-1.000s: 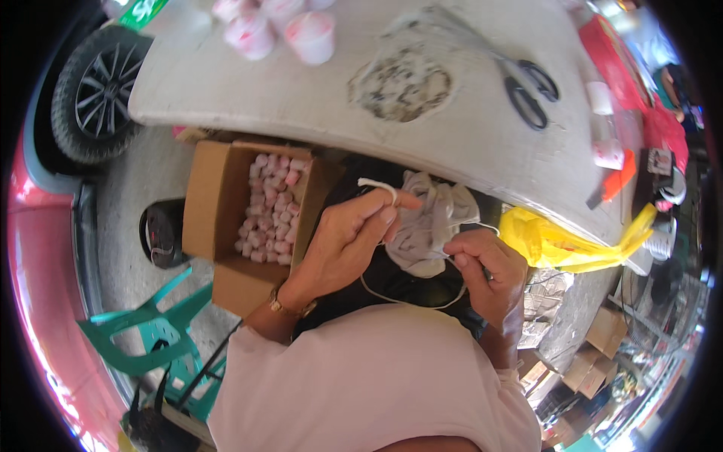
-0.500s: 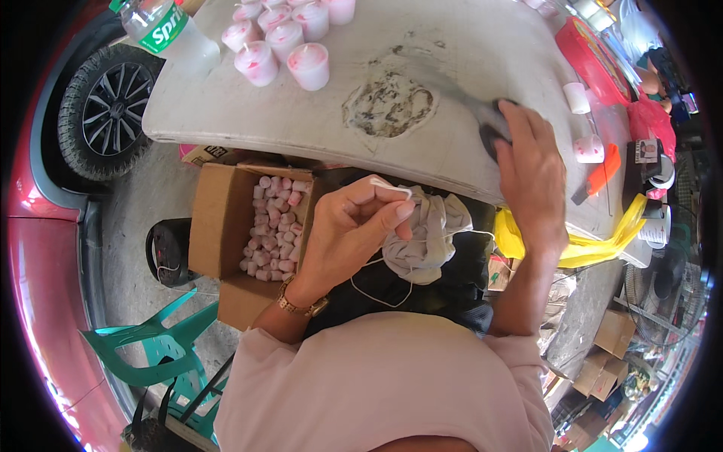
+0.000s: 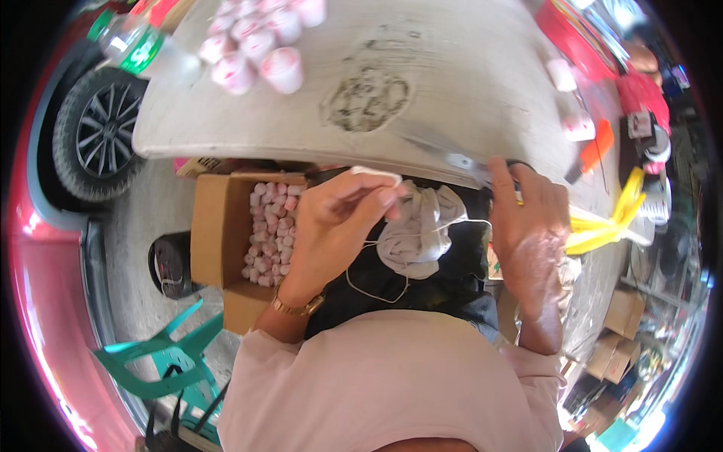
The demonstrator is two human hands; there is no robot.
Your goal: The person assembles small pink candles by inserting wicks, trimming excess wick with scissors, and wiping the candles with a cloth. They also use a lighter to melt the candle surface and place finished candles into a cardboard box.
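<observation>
While our left grip (image 3: 343, 213) pinches string (image 3: 376, 173), our right grip (image 3: 529, 207) holds scissors (image 3: 461, 161). Slack cord (image 3: 392, 302) could snag our blades (image 3: 429, 143)!

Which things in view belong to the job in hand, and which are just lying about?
In use:
string, pinched in the left hand
scissors, in the right hand
cloth, likely, crossed by string

Lying about, it seems:
bottle
yellow bag
chair
cups and box, untouched; their part is unclear
</observation>
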